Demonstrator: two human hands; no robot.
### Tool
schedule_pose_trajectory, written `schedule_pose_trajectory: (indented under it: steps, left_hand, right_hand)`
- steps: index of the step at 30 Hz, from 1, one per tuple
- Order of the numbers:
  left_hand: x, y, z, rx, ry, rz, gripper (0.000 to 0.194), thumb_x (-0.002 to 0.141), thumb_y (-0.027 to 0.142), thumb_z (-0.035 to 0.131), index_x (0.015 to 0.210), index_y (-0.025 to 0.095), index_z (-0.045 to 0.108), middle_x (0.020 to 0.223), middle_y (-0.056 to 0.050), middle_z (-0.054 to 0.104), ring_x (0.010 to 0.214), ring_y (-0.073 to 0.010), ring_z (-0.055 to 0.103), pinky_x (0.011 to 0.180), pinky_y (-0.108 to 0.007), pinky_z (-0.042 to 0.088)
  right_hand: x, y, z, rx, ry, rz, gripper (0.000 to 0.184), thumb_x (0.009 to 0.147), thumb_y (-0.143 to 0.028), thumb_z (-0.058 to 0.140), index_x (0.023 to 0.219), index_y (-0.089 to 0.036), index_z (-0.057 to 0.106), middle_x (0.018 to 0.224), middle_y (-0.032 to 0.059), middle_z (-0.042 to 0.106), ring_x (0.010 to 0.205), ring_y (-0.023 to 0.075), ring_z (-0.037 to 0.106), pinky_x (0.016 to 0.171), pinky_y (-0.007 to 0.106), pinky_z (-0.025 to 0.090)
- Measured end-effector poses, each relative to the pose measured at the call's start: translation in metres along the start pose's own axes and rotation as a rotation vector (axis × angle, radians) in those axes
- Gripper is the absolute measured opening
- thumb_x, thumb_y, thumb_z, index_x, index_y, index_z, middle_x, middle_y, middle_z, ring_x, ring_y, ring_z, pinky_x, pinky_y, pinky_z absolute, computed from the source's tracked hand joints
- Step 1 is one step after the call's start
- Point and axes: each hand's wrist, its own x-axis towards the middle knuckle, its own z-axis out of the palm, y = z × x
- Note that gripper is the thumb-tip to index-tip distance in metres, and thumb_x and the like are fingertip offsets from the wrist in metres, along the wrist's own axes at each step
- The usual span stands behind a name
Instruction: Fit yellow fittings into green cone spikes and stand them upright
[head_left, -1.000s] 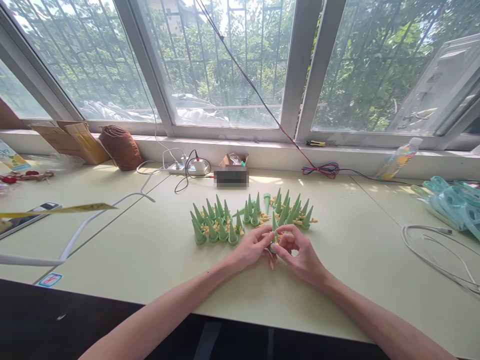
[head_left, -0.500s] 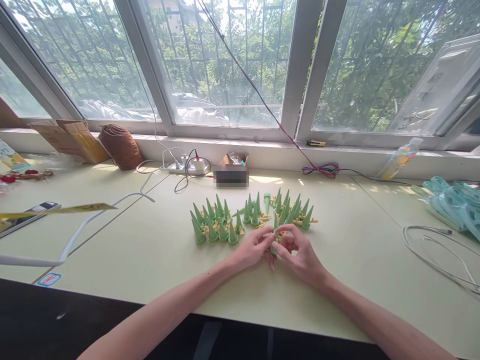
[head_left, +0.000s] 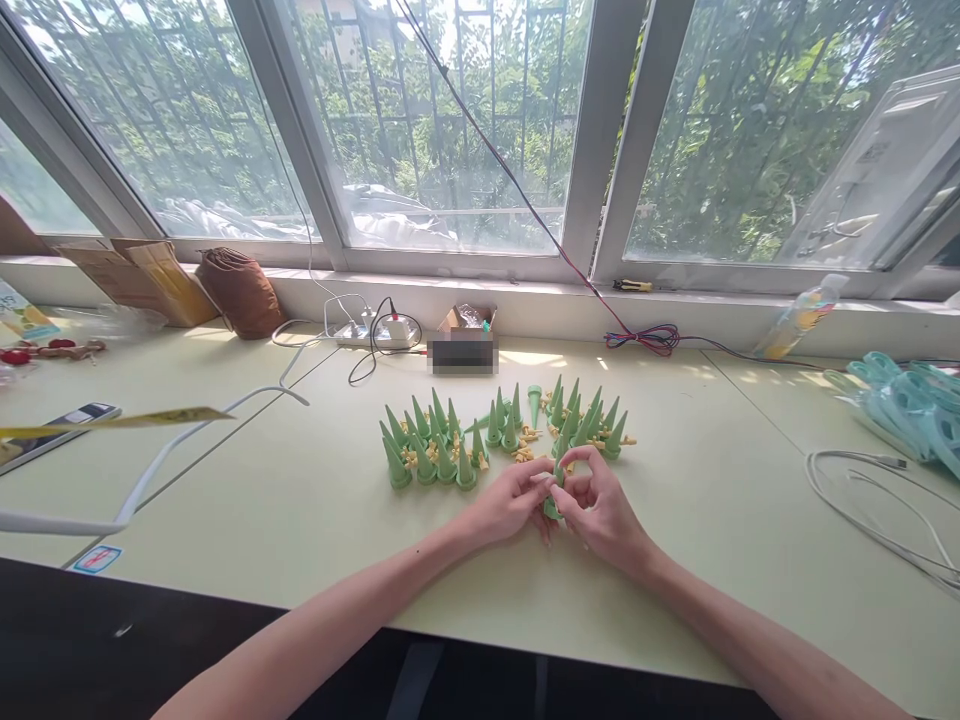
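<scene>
1. Clock centred on the held part; 12 = far side of the desk [head_left: 712, 560].
2. Green tapered plastic cone [head_left: 560, 468]: between both hands, near-upright, tip leaning slightly to 1 o'clock. Can't tell if its base touches the desk.
3. Left hand [head_left: 511, 500], 9 o'clock: grip narrow, fingers closed on the cone's side. Probably the brace, so it doesn't roll.
4. Right hand [head_left: 606, 510], 3 o'clock: grip narrow, thumb and index finger on the cone, index up near the tip. Probably gives fine control (can't tell if a small piece is pinched there too).
5. Matching green cones stand on their wide ends, the stable way: left group [head_left: 445, 465] at 10 o'clock, middle group [head_left: 510, 432] at 11, right group [head_left: 586, 425] at 1. Bunching likely saves space.
6. Loose tan knobbly plastic pieces [head_left: 529, 434], 11 o'clock: heaped between groups, presumably for short reach.
7. Teal plastic pile [head_left: 907, 405], 2 to 3 o'clock: well apart, which leaves elbow room.
</scene>
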Motion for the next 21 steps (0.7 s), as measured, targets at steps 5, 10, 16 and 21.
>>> schedule_pose_trajectory:
  steps: [5, 10, 16, 21]
  left_hand:
    - [-0.001, 0.0004, 0.0004, 0.011, 0.026, 0.001, 0.032, 0.089, 0.051, 0.06, 0.092, 0.019, 0.053, 0.073, -0.001, 0.064, 0.056, -0.0178, 0.068, 0.048, -0.028, 0.058]
    - [-0.001, 0.0001, 0.0002, 0.022, 0.027, 0.008, 0.033, 0.089, 0.051, 0.06, 0.095, 0.019, 0.052, 0.072, 0.0, 0.063, 0.058, -0.0176, 0.067, 0.05, -0.03, 0.059]
    - [-0.0006, 0.0003, 0.0002, 0.022, 0.016, 0.015, 0.032, 0.091, 0.051, 0.058, 0.094, 0.02, 0.05, 0.072, 0.0, 0.063, 0.059, -0.0174, 0.067, 0.051, -0.029, 0.059]
    - [-0.0004, 0.0014, 0.0017, -0.002, 0.026, 0.013, 0.033, 0.089, 0.051, 0.06, 0.094, 0.02, 0.05, 0.073, -0.001, 0.064, 0.059, -0.0182, 0.068, 0.05, -0.029, 0.058]
  right_hand:
    - [-0.0001, 0.0012, 0.0, 0.018, 0.022, -0.01, 0.037, 0.092, -0.031, 0.058, 0.119, -0.023, 0.035, 0.051, -0.0118, 0.052, 0.037, 0.0094, 0.046, 0.036, 0.018, 0.037]
    - [-0.0017, 0.0031, -0.0012, -0.027, 0.009, -0.02, 0.047, 0.093, -0.031, 0.057, 0.134, -0.021, 0.036, 0.055, -0.0087, 0.054, 0.041, 0.0106, 0.05, 0.037, 0.02, 0.04]
    - [-0.0023, 0.0058, -0.0027, -0.052, -0.003, -0.033, 0.047, 0.094, -0.033, 0.055, 0.136, -0.02, 0.039, 0.059, -0.0062, 0.056, 0.047, 0.0124, 0.054, 0.04, 0.021, 0.043]
    - [-0.0025, 0.0088, -0.0037, -0.063, -0.005, -0.044, 0.048, 0.095, -0.034, 0.053, 0.138, -0.019, 0.037, 0.062, -0.005, 0.058, 0.049, 0.0139, 0.057, 0.046, 0.025, 0.046]
